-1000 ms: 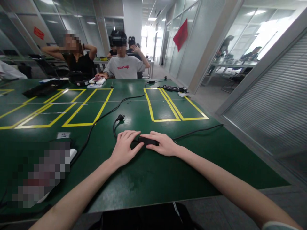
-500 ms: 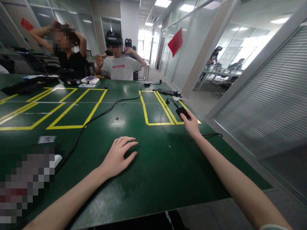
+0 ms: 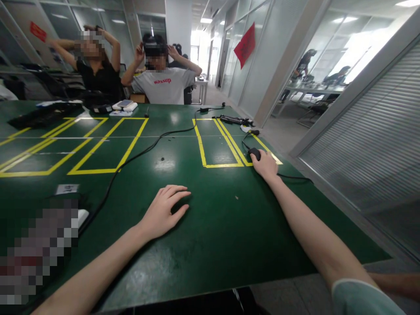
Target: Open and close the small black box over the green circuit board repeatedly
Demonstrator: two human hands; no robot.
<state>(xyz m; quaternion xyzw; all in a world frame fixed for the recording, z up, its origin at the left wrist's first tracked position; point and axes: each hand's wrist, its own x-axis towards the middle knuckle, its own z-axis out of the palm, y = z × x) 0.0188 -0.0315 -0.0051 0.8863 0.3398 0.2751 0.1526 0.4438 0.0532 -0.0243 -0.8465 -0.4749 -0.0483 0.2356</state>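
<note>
Gripping a black adapter [image 3: 254, 153] with our right hand [image 3: 266, 166], we have the fingers closed around its near end, over the rightmost yellow tape outline [image 3: 263, 146] on the green bench [image 3: 213, 245]; whether it touches the surface we cannot tell. A short cord [image 3: 243, 141] curves from it to a black plug [image 3: 254, 132] beside a white scrap [image 3: 245, 128]. Another cable [image 3: 295, 178] runs past our wrist, rightward. Our left hand [image 3: 164, 211] is well apart, its fingers released and loosely spread.
</note>
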